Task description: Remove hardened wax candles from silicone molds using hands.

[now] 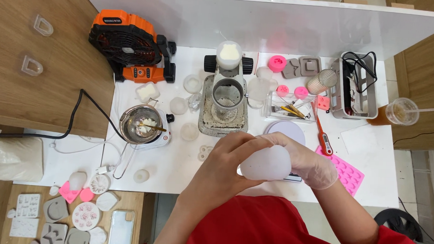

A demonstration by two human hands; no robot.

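Both hands meet over the front of the white table (186, 162), holding a rounded white silicone mould (266, 163). My left hand (232, 159) is bare and grips the mould's left side and top. My right hand (305, 160), in a thin clear glove, wraps its right side. Just behind the hands lies a round white lid-like disc (287, 129) on a small scale, partly hidden. A pink tray mould (349, 172) sits right of my gloved hand.
A metal melting pot (140, 123) with white wax stands on a small hot plate at left. Behind are an orange and black fan (130, 46), a grey press-like stand (226, 95), a red probe thermometer (323, 137), a wire basket (355, 86) and an iced drink cup (398, 111). Several moulds lie on a lower shelf (71, 213).
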